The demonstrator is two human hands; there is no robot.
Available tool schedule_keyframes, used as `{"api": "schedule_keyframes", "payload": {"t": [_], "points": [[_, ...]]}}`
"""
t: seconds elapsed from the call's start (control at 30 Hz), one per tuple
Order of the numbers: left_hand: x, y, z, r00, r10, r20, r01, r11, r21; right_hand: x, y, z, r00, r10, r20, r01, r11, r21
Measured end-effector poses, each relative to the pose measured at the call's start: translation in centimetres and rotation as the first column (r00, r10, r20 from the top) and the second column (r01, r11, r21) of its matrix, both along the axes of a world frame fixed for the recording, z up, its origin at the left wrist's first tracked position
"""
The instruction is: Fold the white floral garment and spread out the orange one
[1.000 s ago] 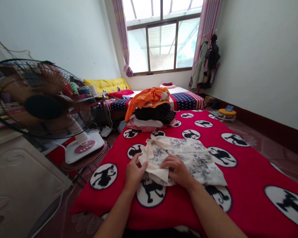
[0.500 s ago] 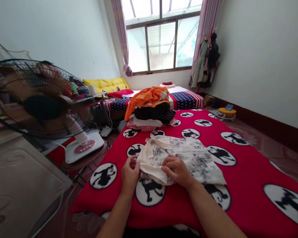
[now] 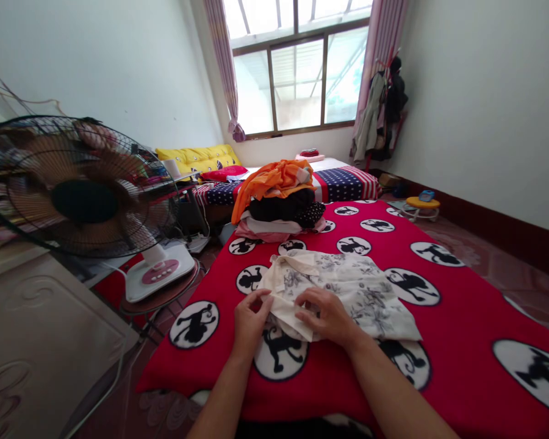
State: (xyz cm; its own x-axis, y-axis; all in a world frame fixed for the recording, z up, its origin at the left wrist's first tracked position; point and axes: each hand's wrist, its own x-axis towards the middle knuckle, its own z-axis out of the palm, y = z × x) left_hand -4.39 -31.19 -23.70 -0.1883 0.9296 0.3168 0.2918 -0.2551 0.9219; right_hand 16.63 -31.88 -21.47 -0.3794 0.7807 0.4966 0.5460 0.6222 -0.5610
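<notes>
A white shirt (image 3: 370,299) with a grey floral print lies folded on the red blanket (image 3: 348,378), its cream collar (image 3: 293,262) toward the left. At the collar's near left edge, my left hand (image 3: 251,320) pinches the cloth between thumb and fingertips. My right hand (image 3: 327,314) rests on the shirt's near side, its fingers curled and gripping the fabric close to the collar point. A little of the shirt's front is covered by my right hand.
Beyond the shirt stands a heap of clothes (image 3: 279,195), orange on top, black and pink below. A fan (image 3: 85,201) on a round stool (image 3: 165,296) is at left. A second bed (image 3: 343,180) lies under the window; a yellow stool (image 3: 421,204) is at right.
My left hand has shifted slightly right along the collar edge, thumb and fingertips now closer on the cloth. My right hand stays nearly in place. The view has turned slightly.
</notes>
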Motion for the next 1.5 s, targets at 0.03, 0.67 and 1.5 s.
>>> {"api": "schedule_keyframes", "payload": {"t": [0.03,0.67,1.5], "points": [[0.1,-0.1,0.1,1.000,-0.009,0.028,0.008,1.000,0.020,0.0,0.0,-0.1,1.000,-0.002,-0.017,0.002,1.000,-0.012],[0.4,0.3,0.7,0.747,-0.121,0.654,0.221,0.973,-0.072,0.1,0.6,-0.5,0.988,0.046,-0.147,-0.047,0.999,0.000],[-0.6,0.1,0.1,0.980,0.167,-0.104,-0.147,0.973,0.175,0.4,1.0,-0.8,0.943,-0.294,-0.156,0.312,0.944,0.108]]}}
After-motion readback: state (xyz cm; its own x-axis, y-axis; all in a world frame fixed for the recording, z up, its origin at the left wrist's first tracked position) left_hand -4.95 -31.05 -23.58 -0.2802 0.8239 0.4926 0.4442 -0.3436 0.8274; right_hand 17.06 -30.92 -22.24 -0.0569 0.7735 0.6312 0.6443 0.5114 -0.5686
